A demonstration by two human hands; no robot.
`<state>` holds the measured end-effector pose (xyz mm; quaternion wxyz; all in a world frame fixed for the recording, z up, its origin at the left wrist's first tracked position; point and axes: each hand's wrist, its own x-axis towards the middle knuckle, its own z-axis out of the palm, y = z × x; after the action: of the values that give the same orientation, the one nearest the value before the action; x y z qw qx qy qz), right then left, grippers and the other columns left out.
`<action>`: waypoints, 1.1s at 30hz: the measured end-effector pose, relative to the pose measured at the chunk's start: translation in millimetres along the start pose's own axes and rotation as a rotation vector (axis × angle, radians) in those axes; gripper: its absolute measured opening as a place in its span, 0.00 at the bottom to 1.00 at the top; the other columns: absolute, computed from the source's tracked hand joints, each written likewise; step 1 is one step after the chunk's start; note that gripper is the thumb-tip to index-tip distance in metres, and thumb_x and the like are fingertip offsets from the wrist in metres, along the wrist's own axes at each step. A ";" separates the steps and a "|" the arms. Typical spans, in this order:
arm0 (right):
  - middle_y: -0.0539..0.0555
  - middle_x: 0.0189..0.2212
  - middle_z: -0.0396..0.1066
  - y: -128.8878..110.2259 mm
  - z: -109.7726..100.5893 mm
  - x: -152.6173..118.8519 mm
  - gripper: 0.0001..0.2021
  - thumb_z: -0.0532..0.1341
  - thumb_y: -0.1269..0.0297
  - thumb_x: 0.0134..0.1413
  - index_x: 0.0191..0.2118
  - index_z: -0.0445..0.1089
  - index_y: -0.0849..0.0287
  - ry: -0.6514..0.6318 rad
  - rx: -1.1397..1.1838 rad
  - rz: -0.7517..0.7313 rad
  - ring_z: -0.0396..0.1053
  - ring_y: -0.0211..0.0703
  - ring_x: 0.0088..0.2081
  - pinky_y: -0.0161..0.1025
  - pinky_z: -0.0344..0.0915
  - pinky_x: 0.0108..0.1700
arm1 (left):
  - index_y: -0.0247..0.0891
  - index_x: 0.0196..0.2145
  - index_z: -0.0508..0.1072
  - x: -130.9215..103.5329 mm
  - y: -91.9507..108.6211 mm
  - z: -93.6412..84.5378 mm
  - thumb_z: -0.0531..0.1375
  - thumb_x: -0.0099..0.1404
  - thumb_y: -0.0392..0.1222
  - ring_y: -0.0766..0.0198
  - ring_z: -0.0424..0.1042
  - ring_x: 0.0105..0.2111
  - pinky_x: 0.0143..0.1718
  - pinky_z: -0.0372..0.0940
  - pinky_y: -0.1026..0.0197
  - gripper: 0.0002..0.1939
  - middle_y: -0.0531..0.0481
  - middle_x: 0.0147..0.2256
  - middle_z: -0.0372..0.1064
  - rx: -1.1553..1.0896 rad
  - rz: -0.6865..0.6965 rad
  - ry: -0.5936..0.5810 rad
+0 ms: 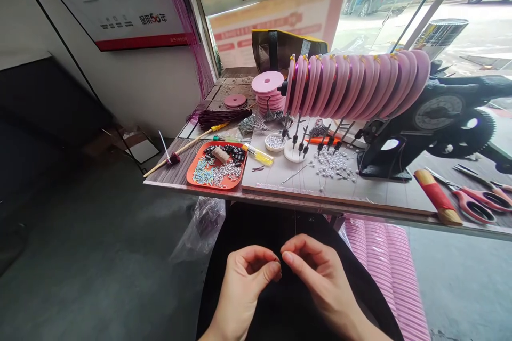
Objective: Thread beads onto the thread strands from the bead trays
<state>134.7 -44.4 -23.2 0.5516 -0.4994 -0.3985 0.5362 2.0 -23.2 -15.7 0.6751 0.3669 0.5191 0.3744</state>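
Observation:
Above my dark-clad lap, my left hand (252, 282) and my right hand (316, 272) are side by side, fingertips nearly meeting. Each is pinched, thumb against forefinger; whatever they hold is too small to make out. A thin line (295, 224) hangs from the table edge down toward my right hand. Beyond them on the table is an orange tray (192, 173) of black, silver and blue-green beads. White beads (336, 163) lie loose on a white board (264, 184), near a small white dish (275, 143) of beads. Pink discs (360, 85) line a black machine (400, 144).
Scissors (476, 205) and a red-wrapped wooden piece (438, 197) lie at the table's right front edge. A yellow tool (258, 154) rests by the tray. Pink spools (268, 85) stand behind. Wrapped pink rolls (384, 261) are under the table, with clear plastic (202, 229) at left.

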 end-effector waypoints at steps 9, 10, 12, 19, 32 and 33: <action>0.52 0.22 0.71 3.1 -1.0 -1.9 0.08 0.61 0.61 0.51 0.28 0.71 0.61 -0.054 -0.146 -0.082 0.68 0.39 0.25 0.31 0.65 0.27 | 0.36 0.22 0.76 -1.3 -1.4 -1.2 0.69 0.45 0.40 0.68 0.67 0.23 0.28 0.64 0.67 0.06 0.52 0.21 0.72 0.027 0.050 0.021; 0.52 0.22 0.70 2.7 -1.1 -2.0 0.09 0.61 0.61 0.52 0.28 0.71 0.61 -0.049 -0.162 -0.089 0.68 0.38 0.24 0.31 0.64 0.26 | 0.36 0.22 0.76 -1.2 -1.4 -1.1 0.69 0.45 0.39 0.68 0.67 0.23 0.28 0.64 0.67 0.06 0.52 0.21 0.72 0.026 0.048 0.023; 0.51 0.21 0.69 1.9 -1.3 -2.1 0.09 0.60 0.61 0.52 0.28 0.71 0.61 -0.032 -0.199 -0.094 0.66 0.38 0.23 0.30 0.62 0.25 | 0.36 0.23 0.77 -1.2 -1.0 -1.0 0.69 0.45 0.39 0.68 0.67 0.23 0.28 0.64 0.68 0.06 0.53 0.21 0.72 0.022 0.045 0.026; 0.50 0.19 0.66 1.6 -2.3 -2.5 0.10 0.59 0.60 0.52 0.26 0.70 0.61 0.022 -0.274 -0.115 0.61 0.36 0.21 0.30 0.58 0.22 | 0.36 0.23 0.76 -0.4 -1.3 -2.2 0.67 0.48 0.39 0.69 0.66 0.22 0.27 0.63 0.68 0.05 0.54 0.20 0.70 0.034 0.066 0.011; 0.49 0.19 0.64 -1.4 -2.2 -3.7 0.10 0.59 0.60 0.52 0.26 0.69 0.61 0.026 -0.248 -0.092 0.60 0.35 0.22 0.30 0.58 0.23 | 0.39 0.24 0.77 -1.5 -5.4 -5.6 0.66 0.50 0.39 0.64 0.72 0.27 0.31 0.66 0.68 0.02 0.51 0.25 0.75 0.324 0.233 0.069; 0.49 0.19 0.64 -1.3 -2.1 -3.4 0.10 0.59 0.60 0.52 0.26 0.69 0.61 0.028 -0.246 -0.092 0.60 0.35 0.22 0.30 0.58 0.23 | 0.39 0.24 0.77 -1.2 -5.8 -6.0 0.65 0.51 0.39 0.64 0.73 0.27 0.31 0.67 0.68 0.02 0.52 0.25 0.75 0.341 0.253 0.064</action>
<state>136.7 -47.9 -22.0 0.5158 -0.5517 -0.4760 0.4505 -3.3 -26.3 -21.5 0.5337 0.5262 0.5460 0.3745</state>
